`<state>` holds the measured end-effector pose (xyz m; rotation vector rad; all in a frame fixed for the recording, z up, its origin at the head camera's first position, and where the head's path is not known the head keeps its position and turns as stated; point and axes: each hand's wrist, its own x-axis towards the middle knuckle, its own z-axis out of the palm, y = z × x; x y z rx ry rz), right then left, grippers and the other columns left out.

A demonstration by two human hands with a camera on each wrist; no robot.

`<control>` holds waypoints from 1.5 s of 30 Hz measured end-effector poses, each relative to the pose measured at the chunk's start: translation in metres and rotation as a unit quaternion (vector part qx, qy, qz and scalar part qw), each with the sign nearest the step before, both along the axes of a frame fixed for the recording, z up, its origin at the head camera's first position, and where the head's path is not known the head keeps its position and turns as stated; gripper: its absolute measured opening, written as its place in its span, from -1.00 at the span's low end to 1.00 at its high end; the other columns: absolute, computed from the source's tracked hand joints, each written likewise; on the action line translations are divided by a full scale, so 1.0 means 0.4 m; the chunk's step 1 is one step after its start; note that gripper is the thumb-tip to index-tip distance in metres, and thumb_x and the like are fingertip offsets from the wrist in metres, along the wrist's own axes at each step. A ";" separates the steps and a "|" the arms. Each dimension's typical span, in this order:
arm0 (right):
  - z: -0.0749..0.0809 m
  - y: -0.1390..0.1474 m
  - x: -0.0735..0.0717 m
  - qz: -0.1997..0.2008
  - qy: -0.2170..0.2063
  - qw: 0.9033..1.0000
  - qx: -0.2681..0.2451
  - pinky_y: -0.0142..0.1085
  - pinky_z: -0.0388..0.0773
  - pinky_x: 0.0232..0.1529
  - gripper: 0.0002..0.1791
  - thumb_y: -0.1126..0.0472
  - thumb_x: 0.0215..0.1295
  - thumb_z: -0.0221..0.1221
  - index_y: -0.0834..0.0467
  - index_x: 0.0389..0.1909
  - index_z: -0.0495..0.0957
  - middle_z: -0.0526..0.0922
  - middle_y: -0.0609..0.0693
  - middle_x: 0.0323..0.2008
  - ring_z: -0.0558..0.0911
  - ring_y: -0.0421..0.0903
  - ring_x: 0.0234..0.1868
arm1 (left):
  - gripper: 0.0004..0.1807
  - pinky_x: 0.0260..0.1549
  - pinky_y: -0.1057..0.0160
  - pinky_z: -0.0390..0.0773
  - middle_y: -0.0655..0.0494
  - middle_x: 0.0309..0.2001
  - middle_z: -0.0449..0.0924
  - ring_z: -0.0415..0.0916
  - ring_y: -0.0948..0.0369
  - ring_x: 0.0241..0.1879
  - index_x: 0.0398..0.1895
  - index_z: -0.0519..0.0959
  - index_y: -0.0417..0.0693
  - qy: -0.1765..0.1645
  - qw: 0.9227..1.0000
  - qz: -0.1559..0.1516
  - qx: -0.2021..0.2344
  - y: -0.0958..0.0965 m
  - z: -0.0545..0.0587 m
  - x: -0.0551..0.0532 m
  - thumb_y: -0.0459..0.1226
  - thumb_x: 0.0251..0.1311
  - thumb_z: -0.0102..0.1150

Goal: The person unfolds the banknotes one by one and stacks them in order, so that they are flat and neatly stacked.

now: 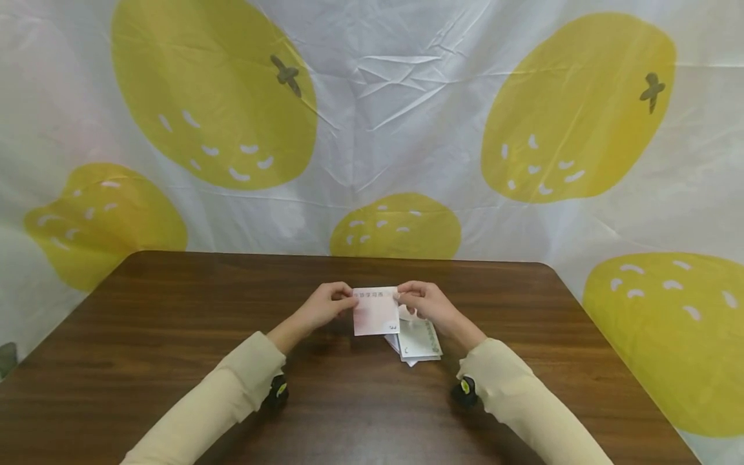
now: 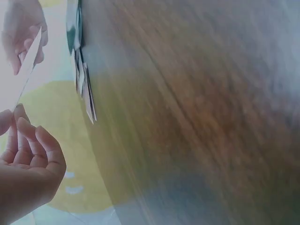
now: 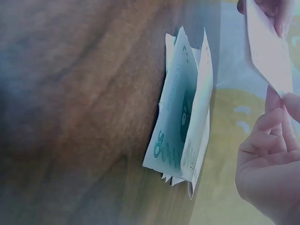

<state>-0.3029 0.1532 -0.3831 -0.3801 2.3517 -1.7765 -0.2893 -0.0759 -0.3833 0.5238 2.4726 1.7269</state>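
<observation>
Nearest the wearer, two loose cream fabric sleeves (image 1: 203,407) reach forward, with a small black wrist device (image 1: 278,391) below the left cuff and its twin (image 1: 465,392) below the right. Beyond them, on the dark brown wood-grain desk (image 1: 174,336), lies a loose pile of folded paper banknotes (image 1: 420,341), pale and printed in green on top; the right-wrist view shows its upper leaves standing apart in a narrow V.

Just past the pile, a pale pink folded paper banknote (image 1: 376,314) is held up off the desk between the two hands. The left hand (image 1: 322,305) pinches its left edge near the top; the right hand (image 1: 433,307) pinches its upper right corner between thumb and finger. From the head its face looks almost square, so no long axis can be told.

What matters in space is that the pile sits below the right hand, to the right of the pink note and nearer the wearer. The right hand is therefore the closer one, and the wrist views show the note apart from the pile.

Behind the desk's far edge hangs a white cloth (image 1: 401,142) printed with big yellow lemons (image 1: 575,110).
</observation>
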 end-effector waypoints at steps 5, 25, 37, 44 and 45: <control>0.001 0.011 0.017 0.014 0.000 1.000 0.015 -0.41 0.16 -0.66 -0.75 0.22 0.17 0.10 0.36 -0.26 0.50 0.52 0.00 -0.52 0.33 -0.21 -0.63 | -0.89 -0.50 0.21 0.40 -0.14 -0.45 0.48 0.34 0.21 -0.59 -0.38 0.45 -0.30 -0.023 1.000 -0.002 0.017 0.003 0.003 0.009 -0.38 0.09 0.11; -0.010 0.040 0.093 0.038 -0.022 0.999 0.000 -0.45 0.14 -0.68 -0.78 0.23 0.20 0.06 0.36 -0.37 0.50 0.38 -0.06 -0.67 0.21 -0.25 -0.72 | -0.80 -0.56 0.28 0.35 -0.03 -0.52 0.49 0.33 0.23 -0.60 -0.25 0.43 -0.31 -0.033 0.997 -0.056 0.042 0.017 -0.009 0.056 -0.39 0.07 0.13; -0.017 0.040 0.122 0.000 -0.041 0.999 -0.022 -0.45 0.09 -0.70 -0.83 0.25 0.16 0.10 0.31 -0.42 0.51 0.29 -0.09 -0.73 0.18 -0.26 -0.74 | -0.72 -0.51 0.26 0.39 0.00 -0.33 0.44 0.35 0.21 -0.49 -0.15 0.50 -0.17 0.098 0.994 -0.043 -0.014 0.035 -0.015 0.076 -0.39 0.00 0.20; -0.020 0.039 0.136 -0.020 -0.050 0.998 -0.027 -0.44 0.08 -0.70 -0.83 0.22 0.13 0.14 0.28 -0.45 0.51 0.27 -0.11 -0.76 0.18 -0.25 -0.74 | -0.76 -0.52 0.33 0.33 0.01 -0.47 0.35 0.29 0.24 -0.50 -0.28 0.56 -0.12 0.171 0.984 -0.029 -0.041 0.046 -0.007 0.090 -0.43 -0.11 0.25; -0.021 0.039 0.137 -0.022 -0.052 0.998 -0.030 -0.44 0.08 -0.70 -0.83 0.22 0.13 0.14 0.28 -0.45 0.51 0.26 -0.11 -0.76 0.18 -0.25 -0.74 | -0.76 -0.53 0.34 0.32 0.03 -0.49 0.34 0.28 0.24 -0.51 -0.29 0.56 -0.11 0.175 0.983 -0.028 -0.043 0.047 -0.006 0.091 -0.44 -0.11 0.25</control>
